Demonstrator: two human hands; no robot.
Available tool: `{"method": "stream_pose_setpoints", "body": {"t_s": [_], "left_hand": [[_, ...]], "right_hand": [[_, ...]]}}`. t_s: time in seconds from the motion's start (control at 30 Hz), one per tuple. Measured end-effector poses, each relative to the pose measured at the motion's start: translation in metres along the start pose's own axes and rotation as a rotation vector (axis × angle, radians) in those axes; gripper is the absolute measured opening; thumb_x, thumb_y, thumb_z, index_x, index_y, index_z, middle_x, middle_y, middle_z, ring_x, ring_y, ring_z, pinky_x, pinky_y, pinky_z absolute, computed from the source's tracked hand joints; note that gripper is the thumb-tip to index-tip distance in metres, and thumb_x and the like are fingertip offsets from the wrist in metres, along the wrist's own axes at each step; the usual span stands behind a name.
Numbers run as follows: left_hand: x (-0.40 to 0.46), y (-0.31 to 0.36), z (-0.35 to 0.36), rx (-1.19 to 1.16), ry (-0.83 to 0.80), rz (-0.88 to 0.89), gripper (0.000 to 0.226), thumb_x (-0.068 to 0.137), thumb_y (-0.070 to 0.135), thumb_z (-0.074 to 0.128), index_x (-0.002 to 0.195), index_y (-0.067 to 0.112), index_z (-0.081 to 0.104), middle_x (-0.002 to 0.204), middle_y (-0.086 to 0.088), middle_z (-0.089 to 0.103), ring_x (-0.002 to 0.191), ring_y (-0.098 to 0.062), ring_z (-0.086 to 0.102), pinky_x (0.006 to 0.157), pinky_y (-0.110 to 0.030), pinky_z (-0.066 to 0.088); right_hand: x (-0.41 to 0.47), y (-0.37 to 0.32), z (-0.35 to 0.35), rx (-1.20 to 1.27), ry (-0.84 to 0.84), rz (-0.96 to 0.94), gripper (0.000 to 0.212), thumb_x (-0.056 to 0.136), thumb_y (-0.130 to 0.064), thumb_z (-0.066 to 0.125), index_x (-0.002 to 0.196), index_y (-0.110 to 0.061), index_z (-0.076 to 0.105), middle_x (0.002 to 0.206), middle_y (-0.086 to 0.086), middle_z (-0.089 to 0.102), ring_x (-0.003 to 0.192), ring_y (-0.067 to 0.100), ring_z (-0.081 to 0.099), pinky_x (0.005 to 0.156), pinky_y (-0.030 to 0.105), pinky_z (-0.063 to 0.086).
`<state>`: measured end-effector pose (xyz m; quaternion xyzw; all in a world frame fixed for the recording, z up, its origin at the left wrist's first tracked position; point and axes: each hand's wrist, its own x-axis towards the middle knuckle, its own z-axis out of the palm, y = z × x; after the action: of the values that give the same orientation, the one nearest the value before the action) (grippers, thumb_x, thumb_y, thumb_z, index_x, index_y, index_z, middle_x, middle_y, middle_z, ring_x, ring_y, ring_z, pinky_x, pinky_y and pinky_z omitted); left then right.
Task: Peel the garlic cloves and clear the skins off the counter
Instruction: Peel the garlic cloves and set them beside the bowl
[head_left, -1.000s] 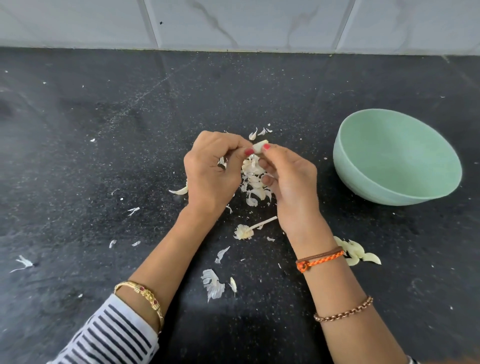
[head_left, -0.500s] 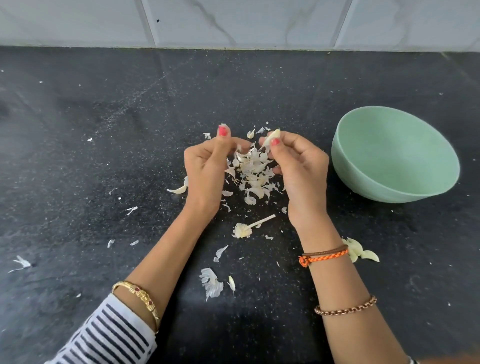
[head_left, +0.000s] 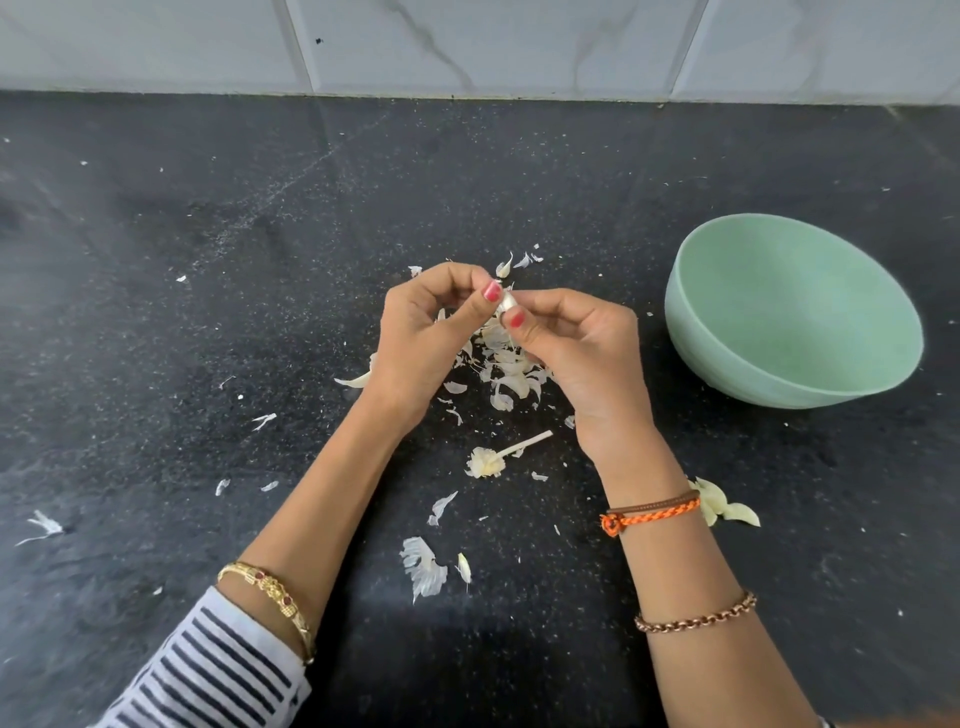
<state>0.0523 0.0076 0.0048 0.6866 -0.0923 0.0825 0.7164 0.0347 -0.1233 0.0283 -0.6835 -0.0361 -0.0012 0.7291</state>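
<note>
Both hands meet over the middle of the black counter (head_left: 208, 291). My left hand (head_left: 426, 332) and my right hand (head_left: 576, 343) pinch one small white garlic clove (head_left: 506, 301) between thumbs and fingertips. Most of the clove is hidden by the fingers. Under the hands lies a heap of white garlic skins (head_left: 506, 374). The bare garlic stem with its root end (head_left: 498, 457) lies just in front of the heap. A few peeled yellowish cloves (head_left: 727, 509) rest on the counter beside my right wrist.
A pale green bowl (head_left: 795, 312) stands tilted at the right, nothing seen inside. Loose skin flakes (head_left: 423, 566) are scattered in front and to the left (head_left: 44, 525). A tiled wall (head_left: 467, 47) closes off the back of the counter.
Half a second ago the hands were apart, the right one holding the clove. They have come back together and both pinch the clove again.
</note>
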Motion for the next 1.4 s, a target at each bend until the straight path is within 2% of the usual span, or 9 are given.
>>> {"method": "stream_pose_setpoints", "body": {"t_s": [0.4, 0.57, 0.63, 0.8, 0.93, 1.03, 1.1, 1.3, 1.4], "left_hand": [[0.001, -0.006, 0.004, 0.189, -0.058, 0.137, 0.014, 0.093, 0.026, 0.042, 0.080, 0.024, 0.046, 0.068, 0.024, 0.050, 0.065, 0.002, 0.041, 0.064, -0.015, 0.037], [-0.004, -0.006, 0.011, 0.395, -0.012, 0.239, 0.015, 0.092, 0.034, 0.040, 0.078, 0.030, 0.042, 0.072, 0.017, 0.047, 0.074, -0.011, 0.043, 0.070, -0.019, 0.037], [-0.007, -0.005, 0.015, 0.452, 0.027, 0.339, 0.022, 0.095, 0.037, 0.039, 0.076, 0.027, 0.042, 0.074, 0.020, 0.042, 0.074, -0.001, 0.037, 0.070, -0.012, 0.033], [-0.010, -0.004, 0.011, 0.365, 0.184, 0.401, 0.035, 0.097, 0.030, 0.033, 0.066, 0.016, 0.041, 0.063, 0.015, 0.034, 0.061, -0.007, 0.033, 0.060, -0.021, 0.029], [-0.007, -0.003, 0.007, 0.393, 0.238, 0.282, 0.041, 0.089, 0.025, 0.048, 0.050, 0.018, 0.037, 0.047, 0.010, 0.032, 0.050, -0.007, 0.027, 0.054, -0.014, 0.026], [-0.005, -0.003, 0.005, 0.343, 0.167, 0.183, 0.008, 0.084, 0.021, 0.064, 0.077, 0.018, 0.067, 0.071, 0.011, 0.060, 0.061, -0.003, 0.048, 0.056, -0.014, 0.036], [-0.005, -0.002, 0.005, 0.325, 0.125, 0.149, 0.012, 0.083, 0.016, 0.064, 0.092, 0.023, 0.067, 0.085, 0.011, 0.065, 0.070, -0.005, 0.055, 0.057, -0.018, 0.041], [-0.007, 0.001, 0.007, 0.240, 0.096, 0.095, 0.010, 0.083, 0.017, 0.062, 0.087, 0.021, 0.070, 0.082, 0.005, 0.069, 0.071, -0.008, 0.058, 0.057, -0.030, 0.043], [-0.007, 0.002, 0.007, 0.228, 0.089, 0.091, 0.010, 0.081, 0.017, 0.062, 0.083, 0.024, 0.070, 0.079, 0.007, 0.069, 0.068, -0.003, 0.057, 0.053, -0.022, 0.041]], "right_hand": [[0.000, -0.002, 0.003, 0.126, -0.037, 0.234, 0.013, 0.082, -0.009, 0.064, 0.075, -0.019, 0.068, 0.061, -0.011, 0.066, 0.059, 0.000, 0.051, 0.060, 0.016, 0.044], [0.001, -0.002, 0.007, 0.335, 0.098, 0.296, 0.014, 0.082, -0.002, 0.062, 0.075, -0.013, 0.068, 0.054, -0.007, 0.058, 0.054, 0.005, 0.045, 0.056, 0.015, 0.044], [0.003, -0.003, 0.006, 0.467, 0.151, 0.366, 0.011, 0.083, -0.008, 0.061, 0.075, -0.012, 0.066, 0.057, -0.005, 0.059, 0.055, 0.004, 0.049, 0.056, 0.015, 0.045], [0.004, -0.004, 0.002, 0.466, 0.197, 0.396, 0.011, 0.088, -0.013, 0.059, 0.079, -0.012, 0.066, 0.060, -0.007, 0.064, 0.058, 0.003, 0.055, 0.056, 0.014, 0.047], [0.002, -0.003, 0.002, 0.206, 0.182, 0.306, 0.015, 0.093, -0.014, 0.054, 0.094, -0.015, 0.069, 0.069, -0.010, 0.066, 0.065, 0.001, 0.057, 0.060, 0.014, 0.049], [-0.001, -0.002, 0.004, 0.065, 0.176, 0.176, 0.018, 0.093, -0.009, 0.053, 0.096, -0.019, 0.068, 0.075, -0.007, 0.067, 0.066, -0.001, 0.060, 0.061, 0.013, 0.050], [-0.002, -0.001, 0.006, 0.039, 0.186, 0.115, 0.014, 0.091, -0.005, 0.056, 0.095, -0.013, 0.067, 0.074, -0.004, 0.067, 0.064, 0.000, 0.062, 0.059, 0.013, 0.050], [0.001, 0.006, 0.006, -0.133, 0.274, -0.070, 0.015, 0.088, -0.004, 0.061, 0.081, -0.015, 0.069, 0.071, 0.001, 0.068, 0.062, 0.004, 0.064, 0.058, 0.015, 0.050], [0.003, 0.010, 0.004, -0.252, 0.313, -0.185, 0.018, 0.086, -0.003, 0.063, 0.080, -0.019, 0.069, 0.068, -0.007, 0.067, 0.061, 0.005, 0.065, 0.059, 0.019, 0.052]]}}
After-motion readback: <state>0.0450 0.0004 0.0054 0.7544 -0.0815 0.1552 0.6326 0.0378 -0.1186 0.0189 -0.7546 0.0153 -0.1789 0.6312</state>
